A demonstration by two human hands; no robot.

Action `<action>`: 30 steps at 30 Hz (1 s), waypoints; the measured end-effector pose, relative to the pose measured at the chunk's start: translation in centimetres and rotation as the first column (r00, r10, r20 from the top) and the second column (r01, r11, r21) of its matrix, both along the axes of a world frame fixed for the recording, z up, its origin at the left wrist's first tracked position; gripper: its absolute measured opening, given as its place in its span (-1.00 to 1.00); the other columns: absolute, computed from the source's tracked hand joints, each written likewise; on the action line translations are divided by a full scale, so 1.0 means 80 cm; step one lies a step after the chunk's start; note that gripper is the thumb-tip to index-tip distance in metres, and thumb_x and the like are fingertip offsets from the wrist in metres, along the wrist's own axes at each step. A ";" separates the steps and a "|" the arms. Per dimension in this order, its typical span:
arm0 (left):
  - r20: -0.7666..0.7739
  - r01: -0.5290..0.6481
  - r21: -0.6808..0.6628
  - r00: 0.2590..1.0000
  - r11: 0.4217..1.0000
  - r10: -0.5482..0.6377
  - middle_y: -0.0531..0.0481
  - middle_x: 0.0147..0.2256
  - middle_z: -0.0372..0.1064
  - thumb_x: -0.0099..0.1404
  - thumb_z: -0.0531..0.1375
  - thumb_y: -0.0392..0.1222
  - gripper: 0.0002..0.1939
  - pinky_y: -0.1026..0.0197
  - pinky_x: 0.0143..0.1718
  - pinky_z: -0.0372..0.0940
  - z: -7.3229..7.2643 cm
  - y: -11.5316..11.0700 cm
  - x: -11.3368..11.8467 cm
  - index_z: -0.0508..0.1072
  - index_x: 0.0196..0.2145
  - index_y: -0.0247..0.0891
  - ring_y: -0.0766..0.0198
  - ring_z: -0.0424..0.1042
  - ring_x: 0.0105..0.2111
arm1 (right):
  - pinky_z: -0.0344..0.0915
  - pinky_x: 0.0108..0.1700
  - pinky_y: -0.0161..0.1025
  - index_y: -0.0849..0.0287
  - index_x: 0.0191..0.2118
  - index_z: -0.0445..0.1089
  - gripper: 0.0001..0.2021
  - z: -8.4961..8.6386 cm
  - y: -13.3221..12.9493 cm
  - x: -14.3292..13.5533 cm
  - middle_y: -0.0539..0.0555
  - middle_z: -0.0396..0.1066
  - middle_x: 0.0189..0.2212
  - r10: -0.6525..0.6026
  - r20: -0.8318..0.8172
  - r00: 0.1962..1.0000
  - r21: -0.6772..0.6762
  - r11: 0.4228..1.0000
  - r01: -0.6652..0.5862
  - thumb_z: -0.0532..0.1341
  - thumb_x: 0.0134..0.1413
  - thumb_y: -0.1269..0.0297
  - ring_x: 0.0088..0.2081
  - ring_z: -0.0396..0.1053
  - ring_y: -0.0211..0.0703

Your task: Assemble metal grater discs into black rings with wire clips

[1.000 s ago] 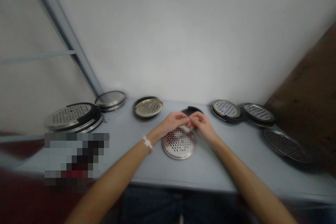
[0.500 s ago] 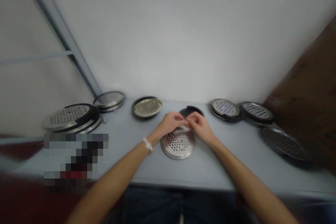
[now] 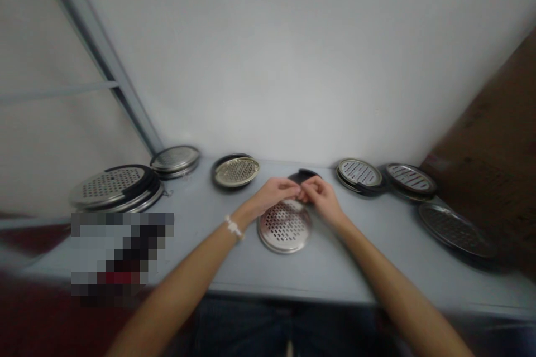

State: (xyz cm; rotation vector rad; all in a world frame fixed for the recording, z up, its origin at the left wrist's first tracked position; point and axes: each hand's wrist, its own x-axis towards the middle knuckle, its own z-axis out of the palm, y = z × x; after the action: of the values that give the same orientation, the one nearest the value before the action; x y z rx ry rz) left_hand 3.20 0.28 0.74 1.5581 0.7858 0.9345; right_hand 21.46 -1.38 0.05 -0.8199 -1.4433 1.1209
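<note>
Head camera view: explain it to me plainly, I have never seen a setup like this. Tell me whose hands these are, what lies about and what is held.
There is no machine here. A person wears a camera on the head, looking forward and down, so you see their own bare hands. The left hand, with a white bracelet at its wrist, and the right hand bring their fingertips together; whether something small is pinched between them is too blurred to tell. Just below them in the picture, a metal disc with holes lies on the grey table, and a black piece shows behind the hands. More discs lie to both sides, such as the large stack at the left.
</note>
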 end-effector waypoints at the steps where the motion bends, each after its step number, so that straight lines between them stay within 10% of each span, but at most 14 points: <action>1: -0.002 0.004 -0.016 1.000 1.000 -0.004 -0.13 -0.34 0.56 0.21 0.32 -0.10 -0.78 0.23 -0.35 0.28 0.001 -0.001 -0.001 0.62 -0.28 -0.31 0.32 0.42 -0.41 | 0.28 -0.40 -0.28 0.13 -0.37 0.35 -0.70 0.000 0.000 0.001 -0.01 0.46 -0.55 -0.001 0.001 1.000 -0.001 1.000 0.001 0.32 0.09 -0.01 -0.51 0.35 -0.25; 7: -0.057 -0.039 -0.066 0.998 0.997 0.035 -0.17 -0.32 0.59 0.12 0.37 -0.12 -0.75 0.22 -0.31 0.31 -0.002 -0.001 -0.003 0.61 -0.29 -0.35 0.26 0.49 -0.37 | 0.27 -0.41 -0.28 0.13 -0.34 0.34 -0.70 -0.001 -0.006 -0.003 -0.03 0.44 -0.55 -0.025 0.086 0.996 0.025 0.999 0.023 0.28 0.13 -0.02 -0.50 0.35 -0.24; 21: -0.300 -0.092 0.278 0.937 0.956 0.178 -0.10 -0.37 0.56 0.27 0.23 -0.01 -0.70 0.25 -0.30 0.27 -0.010 0.004 -0.001 0.60 -0.36 -0.33 0.25 0.44 -0.37 | 0.30 -0.35 -0.24 0.14 -0.33 0.39 -0.78 -0.003 -0.001 -0.002 0.02 0.47 -0.50 -0.209 0.092 0.973 0.049 0.977 0.206 0.29 0.08 0.09 -0.44 0.40 -0.17; 30: -0.224 -0.054 0.149 0.971 0.987 0.086 -0.08 -0.42 0.50 0.32 0.13 -0.06 -0.69 0.25 -0.33 0.27 -0.004 0.003 0.004 0.52 -0.40 -0.33 0.27 0.40 -0.40 | 0.27 -0.38 -0.25 0.15 -0.33 0.49 -0.67 -0.008 0.007 -0.001 0.00 0.48 -0.51 -0.048 -0.117 0.992 -0.158 0.987 0.029 0.45 -0.17 0.05 -0.49 0.33 -0.24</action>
State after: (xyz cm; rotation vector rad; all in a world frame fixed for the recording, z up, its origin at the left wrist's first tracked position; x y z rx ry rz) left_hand 3.50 0.53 0.40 1.7952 0.9599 0.8865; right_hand 21.41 -0.84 -0.63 -0.8706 -1.2471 1.2438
